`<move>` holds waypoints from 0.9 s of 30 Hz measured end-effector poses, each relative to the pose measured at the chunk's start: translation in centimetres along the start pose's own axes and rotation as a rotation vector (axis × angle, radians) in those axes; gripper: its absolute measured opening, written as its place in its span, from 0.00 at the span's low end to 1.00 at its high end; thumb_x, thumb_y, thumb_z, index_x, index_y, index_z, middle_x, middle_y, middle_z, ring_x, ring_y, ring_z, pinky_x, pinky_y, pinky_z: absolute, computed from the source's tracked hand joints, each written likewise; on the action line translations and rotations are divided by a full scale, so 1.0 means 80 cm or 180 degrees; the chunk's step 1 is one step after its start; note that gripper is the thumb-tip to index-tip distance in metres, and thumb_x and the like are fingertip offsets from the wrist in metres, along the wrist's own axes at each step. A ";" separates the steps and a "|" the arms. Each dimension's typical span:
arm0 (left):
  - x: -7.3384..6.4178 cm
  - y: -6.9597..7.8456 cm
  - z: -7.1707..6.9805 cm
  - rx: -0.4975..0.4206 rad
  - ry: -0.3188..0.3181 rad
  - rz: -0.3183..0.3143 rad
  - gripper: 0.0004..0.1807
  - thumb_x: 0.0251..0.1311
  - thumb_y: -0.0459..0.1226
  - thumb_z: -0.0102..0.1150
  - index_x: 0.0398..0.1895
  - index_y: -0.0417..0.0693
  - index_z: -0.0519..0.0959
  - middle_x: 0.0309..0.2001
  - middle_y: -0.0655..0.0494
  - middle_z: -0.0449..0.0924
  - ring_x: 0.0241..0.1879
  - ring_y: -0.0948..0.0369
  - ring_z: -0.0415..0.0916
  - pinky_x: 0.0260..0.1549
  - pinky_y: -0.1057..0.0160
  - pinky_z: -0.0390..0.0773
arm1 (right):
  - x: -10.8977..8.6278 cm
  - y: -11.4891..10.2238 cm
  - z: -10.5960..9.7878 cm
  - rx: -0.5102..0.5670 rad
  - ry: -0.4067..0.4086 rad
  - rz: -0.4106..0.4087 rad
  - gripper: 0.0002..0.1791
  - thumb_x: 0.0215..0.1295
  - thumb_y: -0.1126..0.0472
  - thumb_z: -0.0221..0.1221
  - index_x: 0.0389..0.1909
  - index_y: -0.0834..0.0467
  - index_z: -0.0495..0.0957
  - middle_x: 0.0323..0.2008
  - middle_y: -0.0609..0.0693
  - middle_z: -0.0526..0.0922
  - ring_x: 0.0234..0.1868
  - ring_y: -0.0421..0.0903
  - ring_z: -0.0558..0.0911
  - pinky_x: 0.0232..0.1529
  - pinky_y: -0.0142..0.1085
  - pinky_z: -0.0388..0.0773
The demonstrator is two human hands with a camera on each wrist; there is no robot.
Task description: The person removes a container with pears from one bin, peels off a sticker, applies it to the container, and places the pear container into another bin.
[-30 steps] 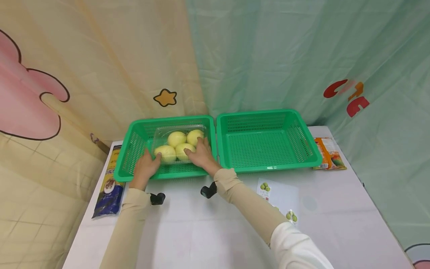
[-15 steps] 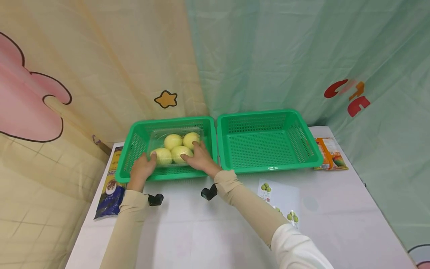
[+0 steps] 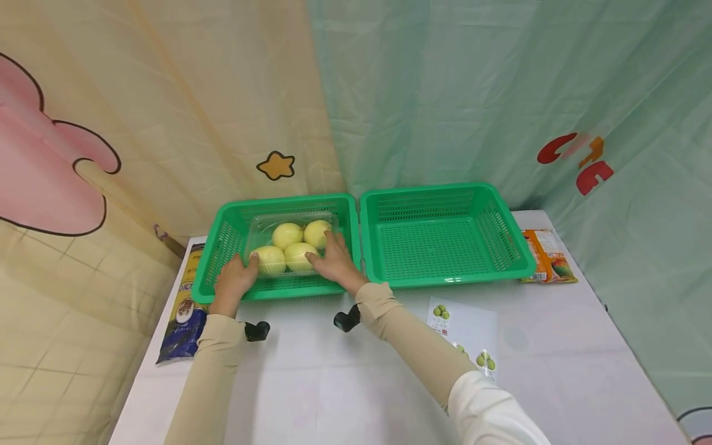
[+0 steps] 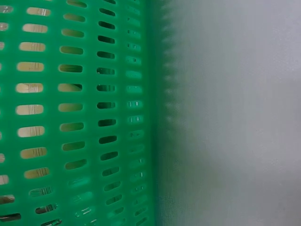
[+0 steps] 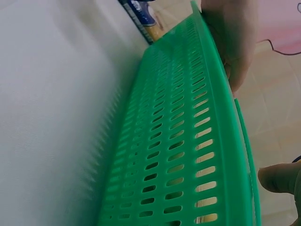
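A clear plastic box with several pale yellow round fruits sits inside the left green basket. My left hand grips the box at its left side, thumb at the near corner. On the other side, my right hand holds the right end, with the thumb over the near fruit. The fingers further down are hidden by the box and basket. In the left wrist view the slotted basket wall hides that hand. The right wrist view shows my right thumb above the rim.
A second green basket stands right beside the first. A blue and yellow bag lies at the left, an orange packet at the right. A sheet with fruit pictures lies on the white table. Curtains hang behind.
The box with the fruits has shifted a little left and toward me inside the basket, both hands moving with it. Over the last half second it has barely moved.
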State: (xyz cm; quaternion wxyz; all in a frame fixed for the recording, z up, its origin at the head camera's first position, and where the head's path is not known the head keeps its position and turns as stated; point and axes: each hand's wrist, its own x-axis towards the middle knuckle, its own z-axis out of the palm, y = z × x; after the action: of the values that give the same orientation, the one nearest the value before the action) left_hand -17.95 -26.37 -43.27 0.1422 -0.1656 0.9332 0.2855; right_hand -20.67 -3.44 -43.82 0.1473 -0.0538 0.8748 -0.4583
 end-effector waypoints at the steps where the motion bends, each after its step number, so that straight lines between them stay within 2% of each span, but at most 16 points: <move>1: 0.000 0.000 0.000 -0.0003 -0.0003 -0.0001 0.44 0.76 0.57 0.25 0.78 0.28 0.39 0.76 0.24 0.43 0.74 0.26 0.42 0.70 0.24 0.48 | 0.000 0.000 0.000 0.0032 0.0009 0.0013 0.42 0.74 0.47 0.54 0.80 0.57 0.47 0.81 0.65 0.41 0.80 0.65 0.49 0.78 0.59 0.56; 13: 0.001 0.003 0.005 0.0022 0.0156 0.0053 0.43 0.76 0.55 0.28 0.78 0.29 0.40 0.76 0.24 0.46 0.74 0.27 0.45 0.69 0.25 0.51 | 0.004 0.002 0.005 0.0362 0.0108 0.0082 0.44 0.74 0.50 0.55 0.81 0.55 0.42 0.81 0.64 0.38 0.80 0.64 0.49 0.77 0.60 0.58; 21: 0.002 0.006 0.007 0.0006 0.0237 0.0110 0.40 0.76 0.51 0.31 0.79 0.33 0.40 0.76 0.25 0.47 0.74 0.28 0.47 0.70 0.28 0.54 | 0.006 0.003 0.004 0.0466 0.0245 0.0055 0.42 0.74 0.52 0.55 0.80 0.58 0.45 0.79 0.63 0.47 0.77 0.64 0.59 0.74 0.57 0.65; 27: 0.002 0.010 0.007 -0.0019 0.0268 0.0114 0.38 0.76 0.48 0.31 0.80 0.35 0.40 0.77 0.26 0.46 0.75 0.29 0.47 0.70 0.28 0.54 | 0.009 0.004 0.006 0.0475 0.0289 0.0070 0.40 0.74 0.58 0.54 0.80 0.57 0.45 0.78 0.63 0.49 0.76 0.63 0.60 0.73 0.56 0.66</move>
State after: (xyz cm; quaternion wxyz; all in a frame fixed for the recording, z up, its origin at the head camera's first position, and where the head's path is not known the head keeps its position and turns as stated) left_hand -18.30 -25.45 -43.39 0.0972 -0.1611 0.9403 0.2836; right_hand -21.16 -3.80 -44.53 0.1161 -0.0123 0.8445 -0.5226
